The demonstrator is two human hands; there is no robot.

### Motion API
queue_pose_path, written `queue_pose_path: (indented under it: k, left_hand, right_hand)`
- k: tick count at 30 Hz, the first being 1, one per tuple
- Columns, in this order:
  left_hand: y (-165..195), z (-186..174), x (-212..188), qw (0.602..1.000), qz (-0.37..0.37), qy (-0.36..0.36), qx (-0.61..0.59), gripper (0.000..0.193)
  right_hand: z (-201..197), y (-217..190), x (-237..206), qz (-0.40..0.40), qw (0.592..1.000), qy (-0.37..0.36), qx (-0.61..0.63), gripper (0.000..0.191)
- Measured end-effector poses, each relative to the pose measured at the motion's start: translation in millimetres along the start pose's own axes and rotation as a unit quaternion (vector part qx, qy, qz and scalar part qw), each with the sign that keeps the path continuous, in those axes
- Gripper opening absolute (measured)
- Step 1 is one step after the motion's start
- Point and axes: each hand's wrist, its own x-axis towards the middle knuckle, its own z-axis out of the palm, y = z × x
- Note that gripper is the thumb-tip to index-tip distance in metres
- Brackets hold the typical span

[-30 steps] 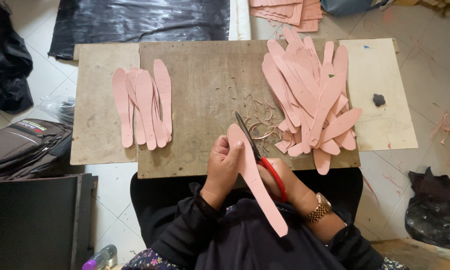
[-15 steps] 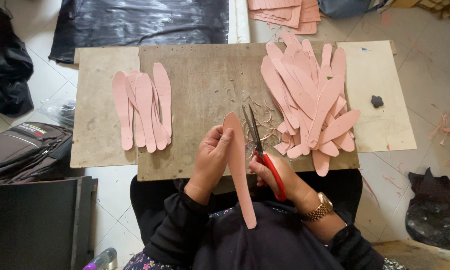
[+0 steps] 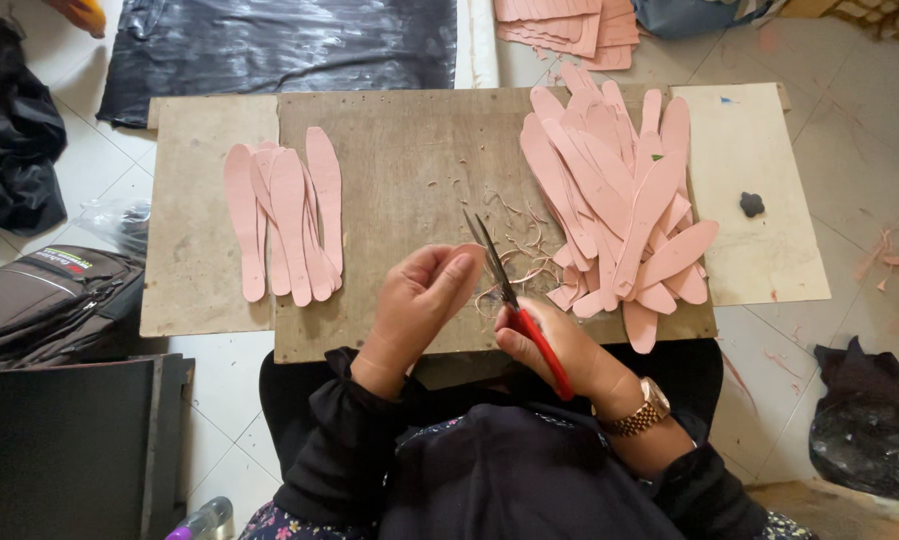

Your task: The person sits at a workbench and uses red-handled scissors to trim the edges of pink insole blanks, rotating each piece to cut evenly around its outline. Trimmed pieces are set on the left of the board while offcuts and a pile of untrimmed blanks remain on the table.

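Note:
My left hand (image 3: 419, 305) is closed round a pink insole-shaped strip (image 3: 468, 258); only its tip shows past my fingers. My right hand (image 3: 569, 360) grips red-handled scissors (image 3: 514, 310), whose blades point up and away, right beside the strip's tip. Both hands hover over the near edge of a wooden board (image 3: 399, 150). A small pile of pink cut strips (image 3: 289, 225) lies on the board's left. A bigger heap of pink strips (image 3: 619, 200) lies on its right. Thin curled trimmings (image 3: 524, 255) lie between the scissors and that heap.
Lighter boards flank the main one, the right one (image 3: 759, 150) bearing a small black lump (image 3: 751, 204). Pink sheets (image 3: 569, 20) and black plastic sheeting (image 3: 269, 40) lie beyond. A backpack (image 3: 39, 300) and black cloth (image 3: 19, 150) are on the left, a black bag (image 3: 869, 430) on the right.
The long pink strip that hung down over my lap has been turned, so it is now mostly hidden behind my left hand. The scissors have tilted slightly and stay at its tip.

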Motion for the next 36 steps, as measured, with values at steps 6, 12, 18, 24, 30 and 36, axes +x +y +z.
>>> queue_pose_path:
  k: [6, 12, 18, 24, 30, 36]
  left_hand:
    - [4, 5, -17, 0.999, -0.027, -0.024, 0.026, 0.027]
    - [6, 5, -22, 0.997, -0.049, -0.048, -0.038, 0.027]
    - [-1, 7, -22, 0.997, -0.048, -0.043, -0.040, 0.023]
    - [-3, 6, -21, 0.998, -0.042, -0.041, -0.014, 0.023]
    - [-5, 9, -20, 0.998, -0.050, -0.036, -0.025, 0.024]
    - [-5, 11, -21, 0.998, -0.047, -0.029, -0.005, 0.025]
  right_hand:
    - [8, 3, -8, 0.049, 0.992, -0.049, 0.107, 0.049]
    - [4, 8, -8, 0.028, 0.995, -0.048, 0.077, 0.051]
    - [4, 11, -10, 0.069, 0.993, -0.052, 0.080, 0.052]
    - [4, 13, -9, 0.081, 0.992, -0.053, 0.079, 0.054]
    - [3, 13, -9, 0.082, 0.992, -0.058, 0.077, 0.054]
    - [3, 12, -8, 0.070, 0.994, -0.054, 0.063, 0.055]
